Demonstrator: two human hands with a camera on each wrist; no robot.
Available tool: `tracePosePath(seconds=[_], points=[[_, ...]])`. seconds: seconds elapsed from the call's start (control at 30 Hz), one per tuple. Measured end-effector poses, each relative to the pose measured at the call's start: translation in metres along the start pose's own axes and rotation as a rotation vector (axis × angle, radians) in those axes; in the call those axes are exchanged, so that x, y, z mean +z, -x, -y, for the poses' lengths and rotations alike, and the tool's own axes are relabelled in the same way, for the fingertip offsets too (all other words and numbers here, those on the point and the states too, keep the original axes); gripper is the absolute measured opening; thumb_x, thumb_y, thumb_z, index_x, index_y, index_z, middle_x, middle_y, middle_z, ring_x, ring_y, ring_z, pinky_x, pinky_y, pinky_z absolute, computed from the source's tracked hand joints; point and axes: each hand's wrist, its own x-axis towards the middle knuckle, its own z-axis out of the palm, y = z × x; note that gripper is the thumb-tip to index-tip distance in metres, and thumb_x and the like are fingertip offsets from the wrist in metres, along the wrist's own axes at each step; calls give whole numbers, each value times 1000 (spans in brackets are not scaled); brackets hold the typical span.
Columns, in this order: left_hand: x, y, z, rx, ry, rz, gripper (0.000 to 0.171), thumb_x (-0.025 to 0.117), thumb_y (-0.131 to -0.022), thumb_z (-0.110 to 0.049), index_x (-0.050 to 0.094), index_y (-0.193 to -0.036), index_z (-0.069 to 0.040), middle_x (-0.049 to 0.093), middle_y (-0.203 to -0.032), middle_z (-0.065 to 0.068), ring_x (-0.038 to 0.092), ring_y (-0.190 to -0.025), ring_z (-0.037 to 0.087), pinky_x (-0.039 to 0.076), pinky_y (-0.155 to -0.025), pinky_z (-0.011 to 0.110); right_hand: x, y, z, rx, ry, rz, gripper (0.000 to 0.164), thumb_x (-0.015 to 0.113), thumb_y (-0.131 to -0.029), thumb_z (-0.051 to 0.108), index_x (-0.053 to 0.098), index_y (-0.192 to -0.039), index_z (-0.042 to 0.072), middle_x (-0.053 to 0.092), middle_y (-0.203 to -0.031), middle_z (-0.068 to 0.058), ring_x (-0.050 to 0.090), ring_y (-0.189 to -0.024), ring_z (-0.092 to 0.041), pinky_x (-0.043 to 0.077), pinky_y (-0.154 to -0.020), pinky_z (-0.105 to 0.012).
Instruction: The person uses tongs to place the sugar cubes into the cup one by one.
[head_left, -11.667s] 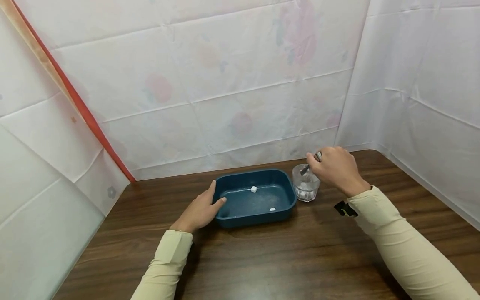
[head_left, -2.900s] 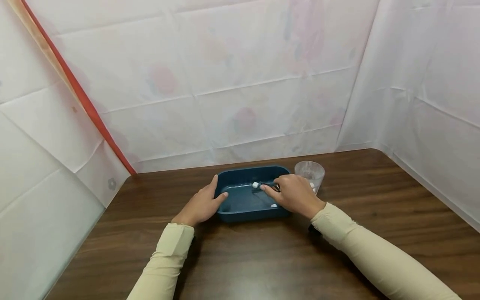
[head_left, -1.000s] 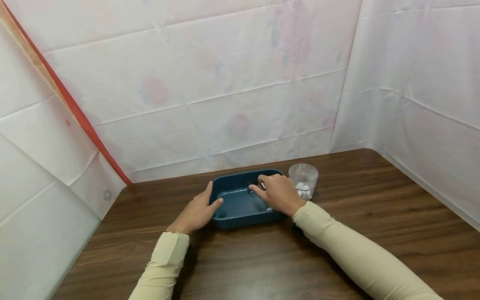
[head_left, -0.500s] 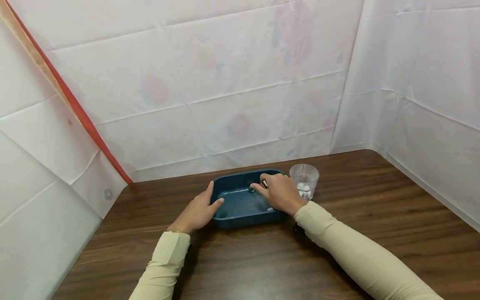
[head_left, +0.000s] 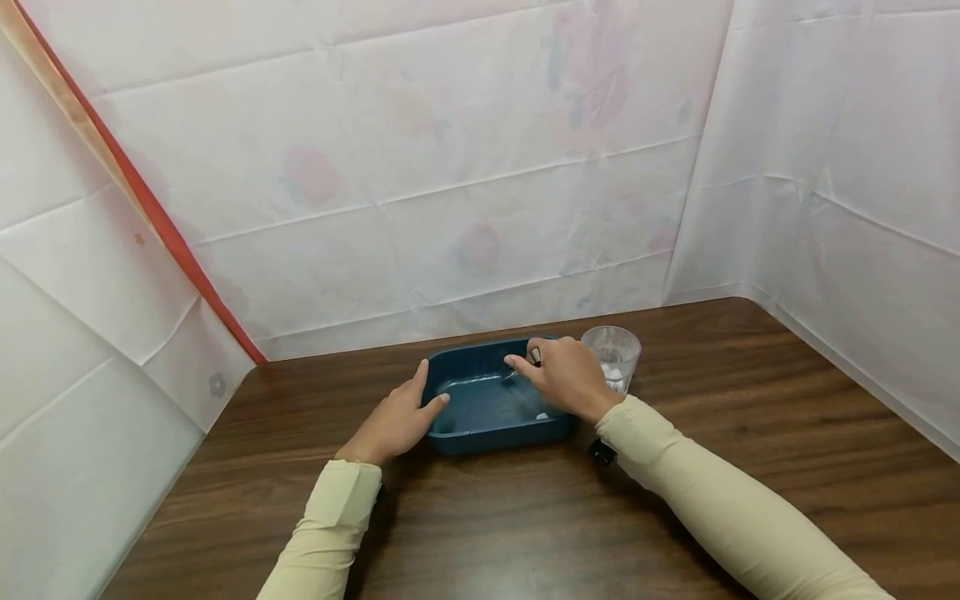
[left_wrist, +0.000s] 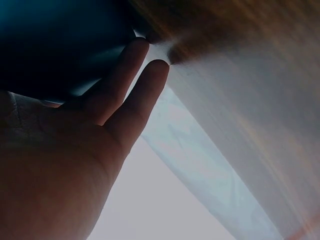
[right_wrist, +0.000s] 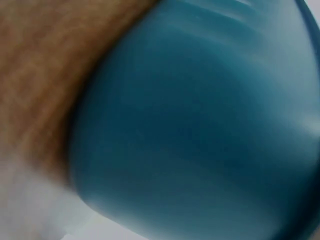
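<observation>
A dark blue rectangular tray (head_left: 480, 402) sits on the wooden table. My left hand (head_left: 393, 421) rests against its left end, thumb over the rim. In the left wrist view, two straight fingers (left_wrist: 142, 100) lie along the dark tray side. Over the tray's right part, my right hand (head_left: 572, 379) grips small metal tongs (head_left: 536, 357), mostly hidden by the fingers, tips pointing down into the tray. No cube shows at the tips. A white piece (head_left: 542, 416) lies near the tray's front right. The right wrist view shows the tray's outer side (right_wrist: 185, 125), not the hand.
A clear glass (head_left: 618, 346) holding white cubes (head_left: 613, 377) stands just right of the tray, partly behind my right hand. Brown wood table (head_left: 480, 517) extends around. White patterned sheets (head_left: 420, 167) hang behind and at both sides.
The right hand was at the glass earlier, then over the tray with a white cube at the tongs; that cube is out of sight now. Lately it rises slightly rightward. The left hand stays.
</observation>
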Motion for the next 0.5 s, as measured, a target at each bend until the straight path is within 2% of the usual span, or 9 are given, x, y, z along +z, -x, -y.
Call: tracePosePath(seconds=[0.23,0.5], points=[[0,0,0,0,1,-8,82,46,-105,-47,3,-161,-6,21,-163,18,27,-147,38,26,-114,59,-11,-5,-2,27,-24,-4,39,64,-99,42,58,-69,17,30,-45,6,29,-39,-11,19,-42,-25],[1,-1,0,-10,-3,-4,81,47,-105,-44,3,-161,-7,22,-163,18,27,-147,38,26,-115,59,-15,-6,-6,14,-18,-76,55,62,-100,41,39,-55,19,27,-46,6,25,-40,-10,18,-43,-26]])
